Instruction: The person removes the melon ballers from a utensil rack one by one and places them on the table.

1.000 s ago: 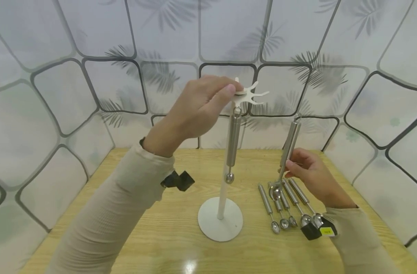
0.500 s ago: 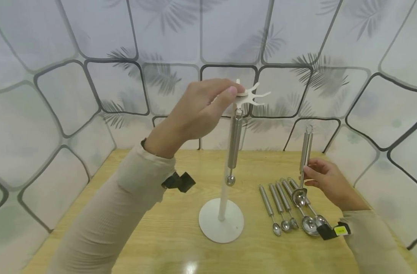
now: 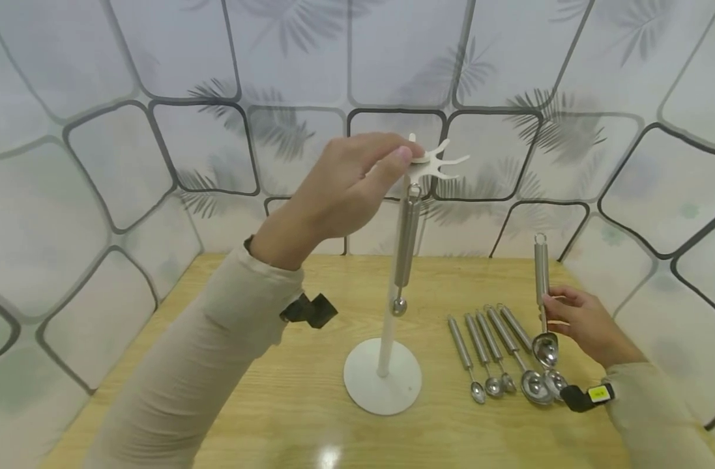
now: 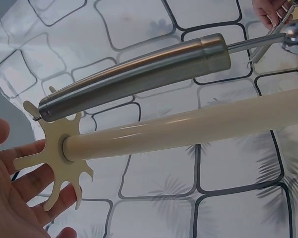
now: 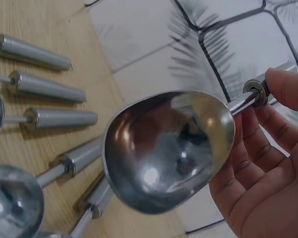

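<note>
In the head view my left hand [image 3: 357,182] holds the top of a white stand [image 3: 386,391], thumb and fingers at its hooked head [image 3: 436,166]. The left wrist view shows the fingers over the hook plate [image 4: 52,148]. A steel melon baller [image 3: 407,241] hangs by its ring from one hook, beside the pole. My right hand [image 3: 586,326] pinches a steel ice cream scoop [image 3: 541,273] low on its handle, ring end up. Its broad bowl [image 5: 166,153] faces the right wrist camera and hangs over the scoops at the right of the row.
Several steel scoops lie in a row on the wooden table [image 3: 263,391], right of the stand, bowls toward me. Among them are a small oval scoop [image 3: 477,392] and a larger round one [image 3: 534,385]. Patterned fabric walls [image 3: 298,58] enclose the back and sides.
My right hand has moved right and lower with the scoop, which now stands more upright with its bowl facing me. The left hand and the hanging melon baller stay in place.
</note>
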Motion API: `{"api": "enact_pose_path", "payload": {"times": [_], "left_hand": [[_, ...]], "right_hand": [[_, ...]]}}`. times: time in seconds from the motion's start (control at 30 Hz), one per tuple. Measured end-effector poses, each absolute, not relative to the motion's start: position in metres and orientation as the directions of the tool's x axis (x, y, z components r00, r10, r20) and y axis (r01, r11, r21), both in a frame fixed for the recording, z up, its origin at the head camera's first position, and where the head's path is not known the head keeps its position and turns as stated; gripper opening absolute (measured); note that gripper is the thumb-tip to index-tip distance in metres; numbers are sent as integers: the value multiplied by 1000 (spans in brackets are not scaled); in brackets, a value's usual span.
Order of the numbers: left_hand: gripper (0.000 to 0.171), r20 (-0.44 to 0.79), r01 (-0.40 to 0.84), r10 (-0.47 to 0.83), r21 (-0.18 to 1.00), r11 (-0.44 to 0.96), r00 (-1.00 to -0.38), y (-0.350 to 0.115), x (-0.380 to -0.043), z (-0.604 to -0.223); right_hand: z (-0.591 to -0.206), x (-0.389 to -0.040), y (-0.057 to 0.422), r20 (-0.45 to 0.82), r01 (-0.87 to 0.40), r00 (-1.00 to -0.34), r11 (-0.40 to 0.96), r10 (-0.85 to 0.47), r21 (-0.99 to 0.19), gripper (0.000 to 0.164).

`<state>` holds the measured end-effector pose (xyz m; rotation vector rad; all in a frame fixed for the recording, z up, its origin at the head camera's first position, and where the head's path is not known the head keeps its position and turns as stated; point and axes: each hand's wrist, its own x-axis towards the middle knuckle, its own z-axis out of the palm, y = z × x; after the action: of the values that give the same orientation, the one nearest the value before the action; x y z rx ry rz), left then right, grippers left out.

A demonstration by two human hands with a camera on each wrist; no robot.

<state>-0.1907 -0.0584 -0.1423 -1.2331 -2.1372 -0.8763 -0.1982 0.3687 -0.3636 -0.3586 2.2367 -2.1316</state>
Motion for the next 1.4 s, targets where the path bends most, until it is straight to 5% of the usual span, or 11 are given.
{"api": "enact_pose_path", "payload": {"times": [0.63,1.4], "left_hand": [[37,702,885,547,289,365,-455,-59,-192,-143],[36,702,877,535,303,373,-470,-59,-193,-145]], "right_hand": [[-389,-211,414,-144,115,-987,332,-64,-936,16],[-433,-217,436,-293,263,-956,432,-5,-863,26]]}}
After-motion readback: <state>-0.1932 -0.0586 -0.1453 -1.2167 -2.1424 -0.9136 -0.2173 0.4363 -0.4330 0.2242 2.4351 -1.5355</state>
